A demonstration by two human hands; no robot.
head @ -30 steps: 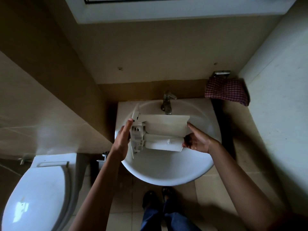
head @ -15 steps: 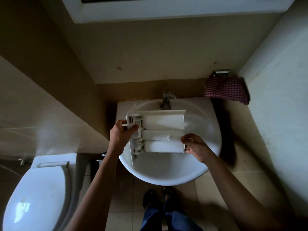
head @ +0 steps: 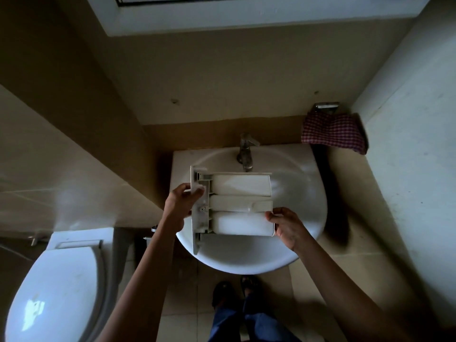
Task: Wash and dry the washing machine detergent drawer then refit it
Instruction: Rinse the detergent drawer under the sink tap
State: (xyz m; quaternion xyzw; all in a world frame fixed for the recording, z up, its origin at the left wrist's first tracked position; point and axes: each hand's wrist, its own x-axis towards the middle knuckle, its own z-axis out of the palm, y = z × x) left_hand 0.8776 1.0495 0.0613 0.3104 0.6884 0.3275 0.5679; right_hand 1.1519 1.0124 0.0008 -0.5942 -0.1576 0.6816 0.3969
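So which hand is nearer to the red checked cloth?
Right. The right hand grips the right end of the drawer, below and left of the cloth; the left hand grips its left end, farther off.

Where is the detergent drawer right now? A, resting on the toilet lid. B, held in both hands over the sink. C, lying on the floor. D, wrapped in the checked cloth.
B: the left hand grips the detergent drawer at its front panel, the right hand holds its other end, above the sink.
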